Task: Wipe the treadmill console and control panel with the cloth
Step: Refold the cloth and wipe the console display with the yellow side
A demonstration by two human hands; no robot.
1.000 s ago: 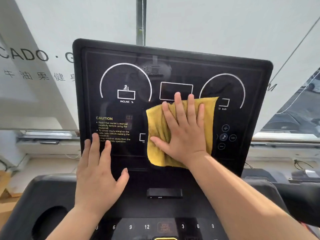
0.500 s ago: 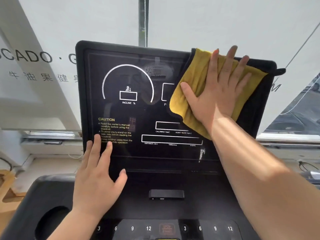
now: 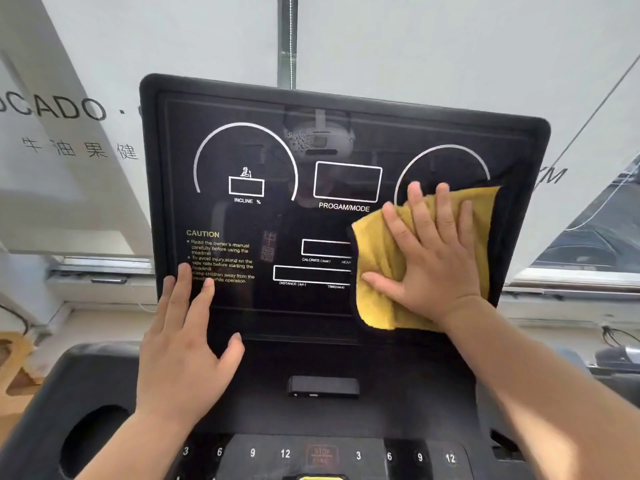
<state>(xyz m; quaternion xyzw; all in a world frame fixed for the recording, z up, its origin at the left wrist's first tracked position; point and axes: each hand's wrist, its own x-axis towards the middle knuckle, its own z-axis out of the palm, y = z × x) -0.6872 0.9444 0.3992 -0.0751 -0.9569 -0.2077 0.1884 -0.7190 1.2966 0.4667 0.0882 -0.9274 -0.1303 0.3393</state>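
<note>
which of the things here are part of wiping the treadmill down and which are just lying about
In the job:
yellow cloth, pressed flat by the right hand
console screen
control panel with number keys
left hand, flat on the screen's lower left

Lying about:
cup holder
lettered banner behind
cable at far right

this looks like a gym or fitness studio. a treadmill console (image 3: pixel 346 102) fills the view, printed with incline, calories and distance readout boxes. below it is a control panel (image 3: pixel 270 453) of numbered keys. behind hangs a white banner (image 3: pixel 69 81) with large latin and chinese lettering, like commercial signage, above a window ledge (image 3: pixel 104 271).
</note>
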